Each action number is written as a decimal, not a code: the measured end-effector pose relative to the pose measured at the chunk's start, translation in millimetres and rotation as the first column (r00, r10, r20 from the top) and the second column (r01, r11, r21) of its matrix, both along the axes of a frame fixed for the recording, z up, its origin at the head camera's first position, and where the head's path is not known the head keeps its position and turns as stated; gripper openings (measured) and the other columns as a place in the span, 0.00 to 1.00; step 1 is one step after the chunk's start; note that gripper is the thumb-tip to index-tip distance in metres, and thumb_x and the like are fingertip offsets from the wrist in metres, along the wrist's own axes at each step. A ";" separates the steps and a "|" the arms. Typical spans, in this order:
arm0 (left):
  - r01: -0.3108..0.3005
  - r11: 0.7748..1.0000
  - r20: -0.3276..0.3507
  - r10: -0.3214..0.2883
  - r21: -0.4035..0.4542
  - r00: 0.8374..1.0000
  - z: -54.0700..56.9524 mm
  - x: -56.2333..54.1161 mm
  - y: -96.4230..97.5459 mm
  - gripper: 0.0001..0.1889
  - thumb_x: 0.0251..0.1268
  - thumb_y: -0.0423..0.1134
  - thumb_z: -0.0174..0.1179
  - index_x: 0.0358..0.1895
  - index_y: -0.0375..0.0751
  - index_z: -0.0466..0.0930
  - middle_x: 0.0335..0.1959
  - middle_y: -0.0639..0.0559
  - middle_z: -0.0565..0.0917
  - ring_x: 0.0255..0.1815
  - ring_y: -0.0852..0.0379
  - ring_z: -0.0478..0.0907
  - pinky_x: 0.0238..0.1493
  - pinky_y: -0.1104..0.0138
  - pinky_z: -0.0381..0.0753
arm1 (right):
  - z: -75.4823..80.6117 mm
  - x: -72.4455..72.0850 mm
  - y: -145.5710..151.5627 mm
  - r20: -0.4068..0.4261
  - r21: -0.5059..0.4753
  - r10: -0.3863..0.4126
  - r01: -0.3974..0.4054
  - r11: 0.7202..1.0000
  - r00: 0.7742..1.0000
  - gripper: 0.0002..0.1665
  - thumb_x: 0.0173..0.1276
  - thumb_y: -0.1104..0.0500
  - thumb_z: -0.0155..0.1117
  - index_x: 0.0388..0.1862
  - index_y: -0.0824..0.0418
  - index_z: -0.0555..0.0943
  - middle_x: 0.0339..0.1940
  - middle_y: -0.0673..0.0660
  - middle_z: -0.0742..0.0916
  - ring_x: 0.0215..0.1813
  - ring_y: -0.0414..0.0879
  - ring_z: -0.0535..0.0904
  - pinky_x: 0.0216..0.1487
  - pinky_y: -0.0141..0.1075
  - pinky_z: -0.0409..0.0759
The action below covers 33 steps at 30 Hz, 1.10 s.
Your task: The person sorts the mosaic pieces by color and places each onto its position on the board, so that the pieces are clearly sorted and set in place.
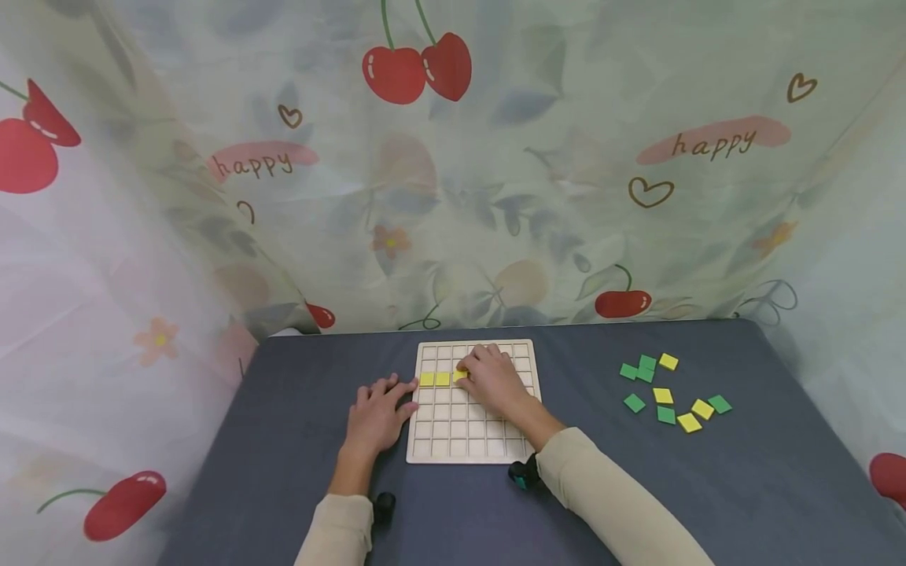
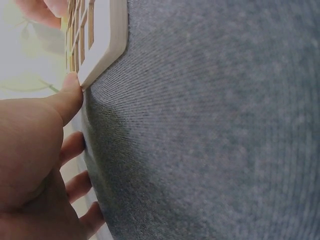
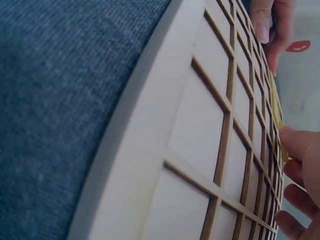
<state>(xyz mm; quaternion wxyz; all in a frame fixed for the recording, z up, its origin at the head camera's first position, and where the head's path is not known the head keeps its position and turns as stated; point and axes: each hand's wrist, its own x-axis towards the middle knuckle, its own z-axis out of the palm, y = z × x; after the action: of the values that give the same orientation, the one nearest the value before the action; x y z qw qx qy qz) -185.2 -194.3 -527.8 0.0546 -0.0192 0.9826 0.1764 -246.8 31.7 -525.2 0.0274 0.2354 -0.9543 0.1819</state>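
Note:
A pale wooden grid board lies on the dark cloth. Two yellow square tiles sit side by side in one of its rows, starting at the left edge. My right hand reaches over the board and pinches a third yellow tile at the square beside them; its fingers partly cover the tile. In the right wrist view, thumb and fingertips meet at that tile. Along the board's left edge rests my left hand, fingers spread, and the left wrist view shows its thumb touching the rim.
To the right of the board, several loose green tiles and yellow tiles lie scattered on the dark tablecloth. A printed curtain with cherries hangs behind the table and down both sides.

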 end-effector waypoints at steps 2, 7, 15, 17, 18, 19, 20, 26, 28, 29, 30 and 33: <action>0.000 1.000 0.000 0.000 0.003 1.000 0.1 0.1 -0.2 0.25 0.74 0.57 0.58 0.72 0.63 0.74 0.80 0.47 0.65 0.73 0.36 0.63 0.65 0.36 0.68 | -0.5 0.5 -0.4 0.006 0.007 -0.002 0.002 1.000 1.000 0.16 0.73 0.46 0.67 0.55 0.50 0.86 0.51 0.51 0.81 0.54 0.50 0.73 0.53 0.45 0.72; 0.003 1.000 0.003 -0.003 0.006 1.000 1.5 0.3 -1.0 0.25 0.74 0.56 0.58 0.72 0.63 0.74 0.80 0.47 0.65 0.73 0.36 0.63 0.65 0.36 0.68 | -1.7 0.4 -1.3 0.020 0.011 0.009 -0.010 1.000 1.000 0.17 0.74 0.46 0.66 0.56 0.49 0.86 0.53 0.50 0.80 0.55 0.49 0.71 0.55 0.46 0.70; -0.008 1.000 0.008 0.008 0.021 1.000 1.9 -0.4 -1.2 0.26 0.74 0.56 0.58 0.72 0.63 0.73 0.80 0.47 0.65 0.73 0.36 0.62 0.67 0.36 0.67 | -2.3 -1.2 -2.3 0.016 0.032 0.028 -0.028 0.999 0.999 0.17 0.73 0.45 0.66 0.56 0.48 0.86 0.53 0.50 0.79 0.55 0.49 0.70 0.54 0.46 0.69; -0.012 1.000 0.009 0.012 0.023 1.000 2.2 -0.6 -0.9 0.26 0.74 0.56 0.58 0.72 0.63 0.73 0.80 0.47 0.65 0.73 0.36 0.62 0.67 0.36 0.66 | -1.9 -1.5 -2.2 0.016 0.036 0.027 -0.027 0.999 1.000 0.17 0.73 0.45 0.66 0.57 0.48 0.86 0.53 0.50 0.79 0.55 0.49 0.70 0.55 0.46 0.69; -0.012 1.000 0.006 0.012 0.023 1.000 2.5 -0.7 -0.7 0.26 0.74 0.56 0.59 0.72 0.63 0.73 0.80 0.47 0.65 0.73 0.36 0.62 0.67 0.36 0.67 | -1.9 -1.5 -2.2 0.013 0.040 0.024 -0.025 0.999 1.000 0.18 0.73 0.45 0.66 0.57 0.48 0.86 0.53 0.50 0.79 0.55 0.49 0.70 0.55 0.46 0.69; -0.011 1.000 0.006 0.011 0.023 1.000 2.7 -0.6 -0.5 0.26 0.74 0.56 0.59 0.72 0.63 0.73 0.80 0.47 0.65 0.73 0.36 0.62 0.67 0.35 0.66 | -1.7 -1.4 -2.1 0.012 0.044 0.021 -0.022 0.999 1.000 0.18 0.73 0.45 0.66 0.57 0.48 0.86 0.53 0.50 0.79 0.55 0.49 0.70 0.55 0.47 0.69; -0.010 1.000 0.007 0.009 0.022 1.000 3.0 -0.5 -0.1 0.26 0.74 0.56 0.58 0.72 0.63 0.73 0.80 0.47 0.65 0.73 0.36 0.62 0.67 0.35 0.66 | -1.4 -1.2 -2.0 0.012 0.048 0.018 -0.019 0.999 1.000 0.18 0.73 0.45 0.66 0.57 0.48 0.86 0.53 0.50 0.79 0.55 0.49 0.70 0.55 0.47 0.69; -0.009 1.000 0.008 0.009 0.021 1.000 2.9 0.9 1.3 0.26 0.74 0.56 0.58 0.72 0.63 0.73 0.79 0.47 0.65 0.73 0.36 0.62 0.67 0.35 0.66 | 1.5 1.9 0.1 0.006 0.075 0.009 -0.009 0.997 1.000 0.21 0.73 0.44 0.66 0.62 0.48 0.83 0.57 0.52 0.79 0.58 0.51 0.70 0.58 0.49 0.69; -0.013 1.000 0.013 0.012 0.022 1.000 2.9 0.9 1.4 0.26 0.74 0.56 0.58 0.73 0.63 0.73 0.80 0.47 0.65 0.74 0.36 0.62 0.68 0.36 0.66 | 2.3 2.9 1.5 -0.001 0.093 0.003 -0.003 0.996 1.000 0.24 0.74 0.42 0.64 0.65 0.47 0.81 0.60 0.52 0.79 0.61 0.52 0.70 0.61 0.52 0.69; -0.014 1.000 0.015 0.014 0.023 1.000 3.2 0.8 1.5 0.26 0.74 0.56 0.58 0.73 0.63 0.73 0.80 0.47 0.65 0.74 0.36 0.62 0.68 0.36 0.66 | 2.6 3.3 2.4 -0.006 0.103 0.000 0.001 0.995 1.000 0.25 0.75 0.41 0.63 0.66 0.47 0.80 0.62 0.53 0.78 0.63 0.53 0.70 0.63 0.53 0.69; -0.013 1.000 0.012 0.013 0.022 1.000 3.1 0.6 1.4 0.26 0.74 0.56 0.59 0.73 0.63 0.73 0.79 0.47 0.65 0.74 0.36 0.62 0.68 0.36 0.66 | 2.9 3.7 3.4 -0.008 0.110 -0.003 0.004 0.994 1.000 0.27 0.75 0.41 0.62 0.68 0.47 0.78 0.64 0.53 0.78 0.64 0.54 0.70 0.64 0.54 0.68; -0.016 1.000 0.014 0.015 0.021 1.000 3.1 0.5 0.5 0.26 0.74 0.56 0.59 0.73 0.63 0.73 0.80 0.47 0.65 0.74 0.36 0.61 0.68 0.36 0.66 | 2.8 3.9 6.8 -0.016 0.128 -0.012 0.014 0.992 1.000 0.31 0.76 0.38 0.59 0.72 0.47 0.74 0.69 0.54 0.76 0.70 0.57 0.68 0.70 0.57 0.66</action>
<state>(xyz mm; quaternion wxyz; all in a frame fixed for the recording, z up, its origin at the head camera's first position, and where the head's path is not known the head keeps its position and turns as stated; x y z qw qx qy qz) -184.7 -193.8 -524.7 0.0602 -0.0274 0.9801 0.1872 -242.8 38.5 -522.4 0.0207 0.2317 -0.9653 0.1185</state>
